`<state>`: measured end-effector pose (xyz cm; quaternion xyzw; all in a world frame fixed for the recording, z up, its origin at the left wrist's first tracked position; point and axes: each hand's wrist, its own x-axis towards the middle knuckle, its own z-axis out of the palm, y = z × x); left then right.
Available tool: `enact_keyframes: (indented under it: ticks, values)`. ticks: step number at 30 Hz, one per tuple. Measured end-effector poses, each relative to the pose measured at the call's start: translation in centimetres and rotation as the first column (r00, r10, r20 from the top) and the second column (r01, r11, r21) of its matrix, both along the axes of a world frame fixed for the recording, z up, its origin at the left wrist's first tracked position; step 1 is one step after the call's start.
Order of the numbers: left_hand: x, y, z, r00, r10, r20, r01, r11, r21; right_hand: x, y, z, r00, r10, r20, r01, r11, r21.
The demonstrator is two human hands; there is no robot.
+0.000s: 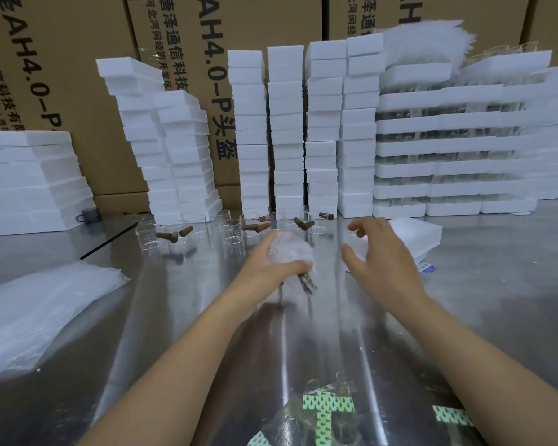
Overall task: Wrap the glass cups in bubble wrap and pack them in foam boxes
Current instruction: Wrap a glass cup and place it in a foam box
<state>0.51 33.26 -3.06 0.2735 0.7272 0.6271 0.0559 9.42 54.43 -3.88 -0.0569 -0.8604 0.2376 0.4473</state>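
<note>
Glass cup in bubble wrap [291, 252], wooden handle [307, 283] poking out below, gripped by left hand [264, 264] above the steel table [480, 317]. Right hand [384, 254] spread, holding nothing, over a white sheet stack [419, 235]. Bare glass cups [232, 235] stand in a row behind, before stacked foam boxes [285, 130].

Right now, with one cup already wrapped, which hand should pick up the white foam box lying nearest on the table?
Right. The right hand is open and empty, fingers spread right by the foam box, while the left hand grips the wrapped cup further left.
</note>
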Motion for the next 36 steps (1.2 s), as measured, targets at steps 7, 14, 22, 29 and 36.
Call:
enact_keyframes:
  ticks: [7, 14, 22, 29, 36]
  values:
    - [-0.3, -0.4, 0.8, 0.935, 0.008, 0.354, -0.092, 0.971, 0.221, 0.6, 2.2, 0.0, 0.88, -0.371, 0.295, 0.331, 0.927, 0.178]
    - [-1.5, -1.4, 1.2, 0.731, -0.214, 0.648, -0.163, 0.867, 0.471, 0.5, 2.9, -0.1, 0.871, -0.341, 0.352, 0.33, 0.939, 0.095]
    - [-1.9, -1.7, 1.3, 0.729, -0.216, 0.649, -0.251, 0.798, 0.547, 0.5, 2.9, 0.2, 0.936, -0.227, 0.269, 0.227, 0.973, 0.03]
    - [-1.1, -1.4, 2.3, 0.921, 0.172, 0.348, -0.354, 0.743, 0.568, 1.4, -0.7, 0.7, 0.917, 0.25, 0.312, -0.267, 0.964, 0.014]
    - [-1.9, -1.1, 1.0, 0.955, 0.293, 0.053, -0.295, 0.912, 0.284, 1.7, -2.9, 0.0, 0.81, 0.355, 0.467, -0.397, 0.918, -0.008]
